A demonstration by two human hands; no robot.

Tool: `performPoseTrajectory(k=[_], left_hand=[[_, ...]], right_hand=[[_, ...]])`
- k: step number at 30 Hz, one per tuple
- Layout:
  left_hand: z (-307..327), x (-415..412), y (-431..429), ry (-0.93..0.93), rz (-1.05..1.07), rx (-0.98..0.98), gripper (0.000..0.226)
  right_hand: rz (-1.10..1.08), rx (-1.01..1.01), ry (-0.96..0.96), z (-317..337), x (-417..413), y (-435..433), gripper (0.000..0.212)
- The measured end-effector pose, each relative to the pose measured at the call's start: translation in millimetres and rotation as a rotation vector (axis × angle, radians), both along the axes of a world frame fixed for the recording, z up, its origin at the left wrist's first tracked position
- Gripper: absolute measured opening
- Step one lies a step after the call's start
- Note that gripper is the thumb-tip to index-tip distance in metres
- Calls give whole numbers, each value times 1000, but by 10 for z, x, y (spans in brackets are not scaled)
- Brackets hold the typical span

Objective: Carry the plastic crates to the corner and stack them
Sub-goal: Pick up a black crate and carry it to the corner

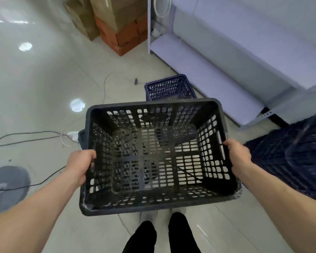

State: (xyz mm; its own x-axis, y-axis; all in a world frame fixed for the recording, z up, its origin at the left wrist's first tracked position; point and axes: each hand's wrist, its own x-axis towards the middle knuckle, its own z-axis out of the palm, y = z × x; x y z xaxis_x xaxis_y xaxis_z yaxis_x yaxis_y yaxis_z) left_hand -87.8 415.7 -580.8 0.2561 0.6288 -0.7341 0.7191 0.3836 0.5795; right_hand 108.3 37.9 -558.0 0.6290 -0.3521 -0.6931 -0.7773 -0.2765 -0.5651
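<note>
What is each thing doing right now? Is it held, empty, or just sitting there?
Black crate: held off the floor, empty.
Left hand: grips the crate's left rim.
Right hand: grips its right rim.
Blue crate: on the floor, upright.
Cardboard boxes: stacked, closed.

This looks like a shop's stockroom. Stacked cardboard boxes stand on a glossy tiled floor beside bare metal shelving. Plastic crates sit around.
</note>
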Motion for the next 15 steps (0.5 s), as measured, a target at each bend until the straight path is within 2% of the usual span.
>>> performPoseTrajectory(k=[4,9,15], left_hand=[[330,192,-84,-33,-138,-10,8],[669,500,-302,-41,-311,48,8],[919,771,-886,-59,-464,68,10]], right_hand=[[-127,-4,-7,352,-301,-341,27],[-274,-7,-49,622,-688,-821,40],[-453,2,-56,842,-1217,-1461,35]])
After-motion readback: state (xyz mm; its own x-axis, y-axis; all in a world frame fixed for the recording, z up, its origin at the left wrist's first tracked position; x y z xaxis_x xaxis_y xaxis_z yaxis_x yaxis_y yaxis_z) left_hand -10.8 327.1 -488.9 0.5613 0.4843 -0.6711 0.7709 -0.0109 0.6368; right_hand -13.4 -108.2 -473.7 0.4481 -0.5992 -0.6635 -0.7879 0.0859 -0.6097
